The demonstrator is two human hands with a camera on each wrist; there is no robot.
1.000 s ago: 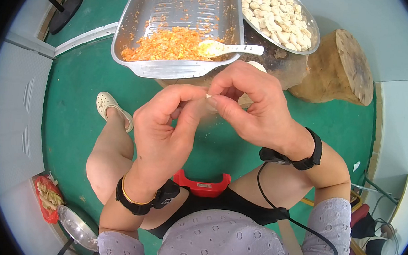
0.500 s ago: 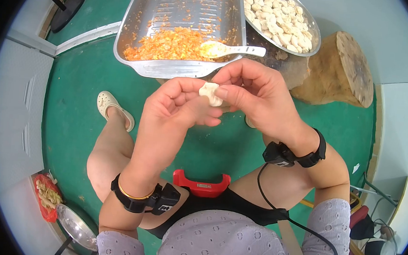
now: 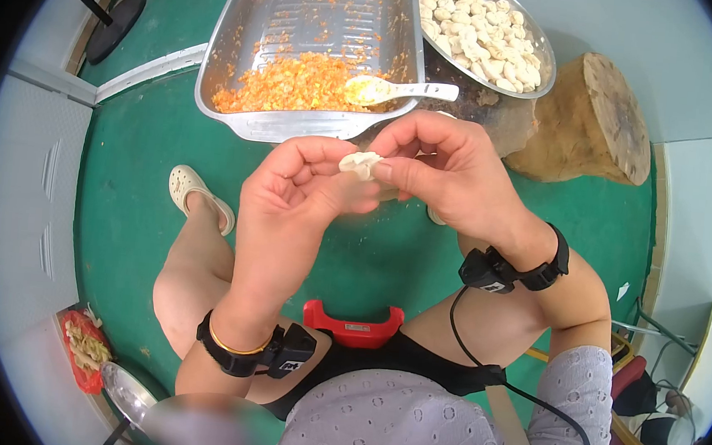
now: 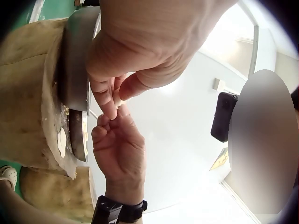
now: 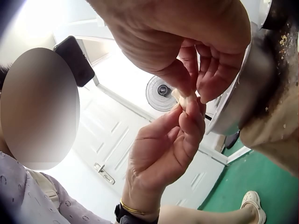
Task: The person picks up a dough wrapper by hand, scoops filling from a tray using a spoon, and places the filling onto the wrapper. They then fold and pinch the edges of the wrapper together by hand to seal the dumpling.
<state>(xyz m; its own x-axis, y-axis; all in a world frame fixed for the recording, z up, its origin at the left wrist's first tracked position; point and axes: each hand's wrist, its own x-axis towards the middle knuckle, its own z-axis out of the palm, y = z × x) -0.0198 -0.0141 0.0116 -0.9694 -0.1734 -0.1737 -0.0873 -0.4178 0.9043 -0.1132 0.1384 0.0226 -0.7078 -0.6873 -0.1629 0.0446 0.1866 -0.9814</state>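
A small white dumpling (image 3: 358, 164) with a folded edge is held in front of the body, between both hands. My left hand (image 3: 287, 196) pinches it from the left with thumb and fingers. From the right, my right hand (image 3: 455, 180) pinches its edge, thumb on the near side. In the right wrist view the dumpling (image 5: 183, 100) shows between the meeting fingertips. Just beyond the hands is a deep metal pan (image 3: 297, 125) with orange chopped filling (image 3: 287, 83), and a white spoon (image 3: 421, 89) rests in it.
A round metal tray (image 3: 545, 77) of several dumplings stands back right, beside a wooden stump (image 3: 611, 117). One flat dough wrapper (image 4: 61, 142) lies on the wooden block (image 4: 32, 93) under the pan. A red object (image 3: 354, 327) sits between the legs.
A second ago the fingertips nearly covered the dough. The left hand then turned, exposing the dumpling, which has since tilted slightly while the fingers work along its edge.
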